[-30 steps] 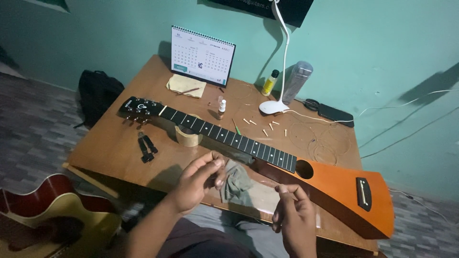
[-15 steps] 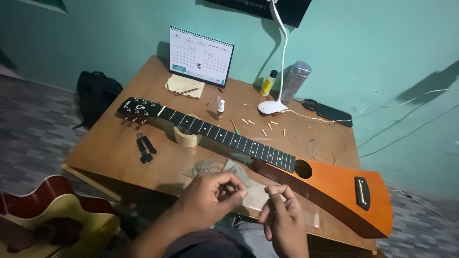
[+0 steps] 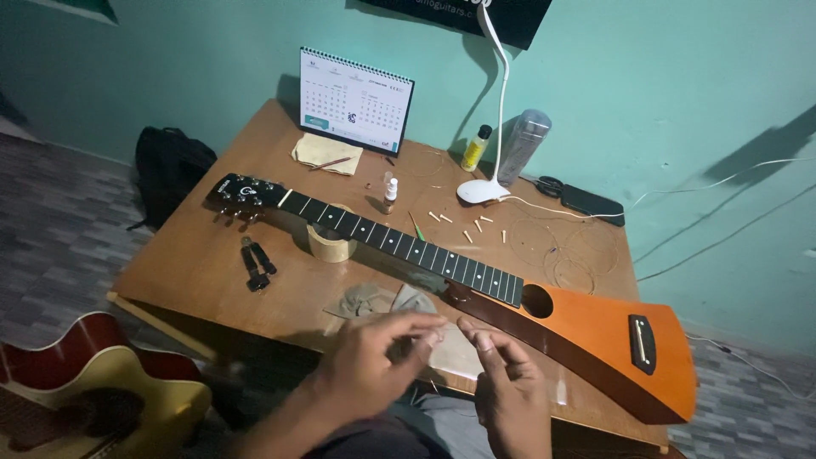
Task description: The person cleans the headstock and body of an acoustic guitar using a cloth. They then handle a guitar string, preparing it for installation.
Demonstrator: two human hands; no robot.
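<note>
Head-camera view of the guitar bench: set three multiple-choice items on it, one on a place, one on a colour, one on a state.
1. What props up the travel guitar's neck?
A. roll of tape
B. desk calendar
C. black backpack

2. What colour is the guitar's body?
A. blue
B. orange
C. white

3. How is the guitar strung?
A. fully strung
B. no strings on it
C. one string

Answers: 1 A, the roll of tape sits under the neck. 2 B, the slim body is orange. 3 B, the fretboard looks bare, and loose string coils lie on the table.

We see own left hand and right hand bare: no gloves, rings, watch; forearms uncovered, no sleeves; grey trousers below.
</note>
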